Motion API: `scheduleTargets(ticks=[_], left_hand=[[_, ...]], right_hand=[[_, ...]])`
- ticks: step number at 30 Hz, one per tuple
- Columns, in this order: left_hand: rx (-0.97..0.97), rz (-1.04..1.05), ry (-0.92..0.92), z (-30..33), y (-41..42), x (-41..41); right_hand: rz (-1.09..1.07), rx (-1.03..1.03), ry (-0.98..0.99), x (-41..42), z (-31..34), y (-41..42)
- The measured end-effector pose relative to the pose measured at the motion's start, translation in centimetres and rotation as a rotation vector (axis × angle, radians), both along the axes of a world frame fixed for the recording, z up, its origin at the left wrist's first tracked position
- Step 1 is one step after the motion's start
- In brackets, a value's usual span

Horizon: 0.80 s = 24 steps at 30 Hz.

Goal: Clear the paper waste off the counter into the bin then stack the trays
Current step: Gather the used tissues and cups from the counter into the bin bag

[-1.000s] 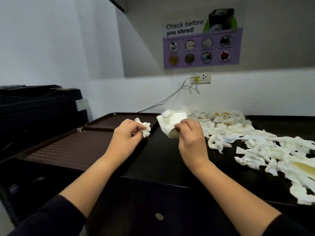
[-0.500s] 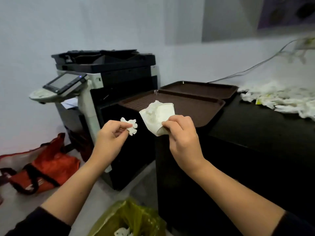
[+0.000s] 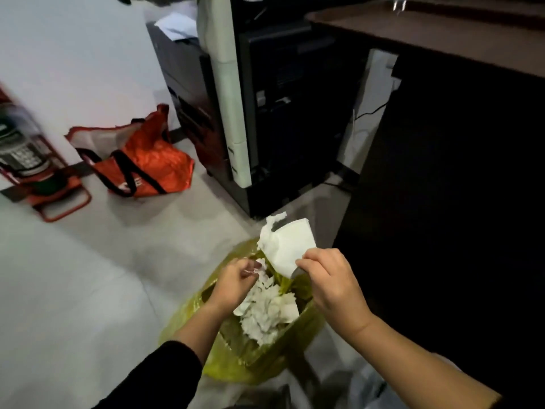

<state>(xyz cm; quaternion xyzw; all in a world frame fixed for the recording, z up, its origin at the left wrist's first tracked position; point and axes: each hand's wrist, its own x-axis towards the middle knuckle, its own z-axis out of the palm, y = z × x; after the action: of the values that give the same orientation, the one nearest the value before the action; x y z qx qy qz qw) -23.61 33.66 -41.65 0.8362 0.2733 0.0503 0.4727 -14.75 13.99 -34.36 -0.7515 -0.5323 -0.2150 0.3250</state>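
A white folded piece of paper (image 3: 287, 246) is held just above the far rim of the bin, pinched at its lower corner by the right hand (image 3: 330, 280), whose fingers curl round that corner. The paper stands up and tilts away from the person, its torn edge uppermost. Below it the bin (image 3: 265, 361), lined with a yellow-green bag, holds a heap of crumpled white paper scraps (image 3: 267, 311) that fills the middle of the opening.

The left hand (image 3: 236, 280) hovers over the near-left part of the opening, close to the right hand but apart from it, fingers bent inward over the scraps (the frame is too blurred to tell whether a small scrap sits at the fingertips, so whether it grips anything I cannot tell). A dark sleeve (image 3: 165, 376) covers the left forearm low down.

Beyond the bin stands a large black and white copier (image 3: 265, 113) on the grey floor (image 3: 73, 290). To its right the dark front of the worktop (image 3: 457, 187) rises, with the edge of a brown tray (image 3: 427, 33) on top. At the left an orange bag (image 3: 138, 166) lies against the wall.
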Motion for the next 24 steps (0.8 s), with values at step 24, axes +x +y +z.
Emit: scheduleTargets(ticks=[24], left_hand=[[-0.309, 0.440, 0.208, -6.0, 1.9, -0.6]], right_hand=[[-0.107, -0.568, 0.541, 2.4, -6.5, 3.8]])
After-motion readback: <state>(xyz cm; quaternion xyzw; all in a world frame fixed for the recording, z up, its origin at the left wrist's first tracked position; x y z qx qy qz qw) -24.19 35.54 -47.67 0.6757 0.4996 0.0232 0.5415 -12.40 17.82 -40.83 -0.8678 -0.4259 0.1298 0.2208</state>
